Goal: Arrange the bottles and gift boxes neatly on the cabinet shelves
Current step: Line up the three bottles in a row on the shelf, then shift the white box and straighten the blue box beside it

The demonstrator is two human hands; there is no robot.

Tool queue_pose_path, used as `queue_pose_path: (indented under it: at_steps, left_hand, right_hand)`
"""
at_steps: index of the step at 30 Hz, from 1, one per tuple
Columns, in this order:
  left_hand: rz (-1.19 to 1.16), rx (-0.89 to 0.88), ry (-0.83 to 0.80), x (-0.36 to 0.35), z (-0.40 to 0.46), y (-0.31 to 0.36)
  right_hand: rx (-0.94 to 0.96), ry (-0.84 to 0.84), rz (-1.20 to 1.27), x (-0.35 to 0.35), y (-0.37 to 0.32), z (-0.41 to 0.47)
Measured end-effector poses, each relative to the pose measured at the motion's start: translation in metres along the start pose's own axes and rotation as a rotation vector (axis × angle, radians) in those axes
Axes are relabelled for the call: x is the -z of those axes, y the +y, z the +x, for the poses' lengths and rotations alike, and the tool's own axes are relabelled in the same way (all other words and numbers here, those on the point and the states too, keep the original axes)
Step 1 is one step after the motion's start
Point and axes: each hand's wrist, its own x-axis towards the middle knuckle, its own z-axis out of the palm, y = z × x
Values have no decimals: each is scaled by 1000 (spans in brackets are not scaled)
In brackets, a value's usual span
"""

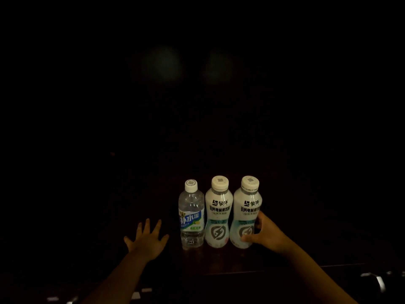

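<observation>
Three bottles stand upright in a row on a dark shelf [219, 262]. On the left is a clear water bottle [191, 213] with a blue and green label and a white cap. In the middle is a white drink bottle [218, 212] with black lettering. A second white drink bottle [246, 212] of the same kind stands on the right. My right hand [266, 234] wraps around the lower right side of that right bottle. My left hand [146, 239] lies to the left of the clear bottle, fingers spread, touching none of the bottles. No gift boxes are visible.
The scene is very dark; the cabinet interior behind and around the bottles is black. The shelf's front edge [241, 272] runs just below the bottles. Faint pale shapes [372, 279] show at the lower right, and small bright patches [140, 292] at the bottom left.
</observation>
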Motion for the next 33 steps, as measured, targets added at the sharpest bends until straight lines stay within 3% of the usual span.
queue_pose_path:
  at_steps: [2, 4, 6, 9, 12, 16, 20, 28, 33]
  left_hand:
    - [10, -10, -89, 23, 3, 2]
    - [-3, -65, -85, 54, 5, 6]
    - [-36, -153, -40, 89, 5, 11]
    - [-48, -221, 101, 143, -5, 22]
    - [-58, -259, 366, 192, -31, 34]
    - [-71, -315, 743, 237, -78, 50]
    - [-119, -406, 981, 252, -113, 53]
    - [-127, -431, 1165, 233, -149, 43]
    - [-96, -394, 1111, 196, -158, 26]
  right_hand:
    - [-2, -91, -78, 8, -10, 0]
    - [-4, -178, -234, 20, -21, 0]
    - [-25, -163, -471, 38, -36, 2]
    - [-34, 25, -690, 72, -73, 4]
    - [62, 305, -698, 101, -127, -4]
    - [298, 709, -659, 107, -198, -26]
    - [531, 895, -686, 84, -243, -47]
    - [737, 904, -703, 24, -261, -61]
    - [740, 697, -683, -17, -242, -62]
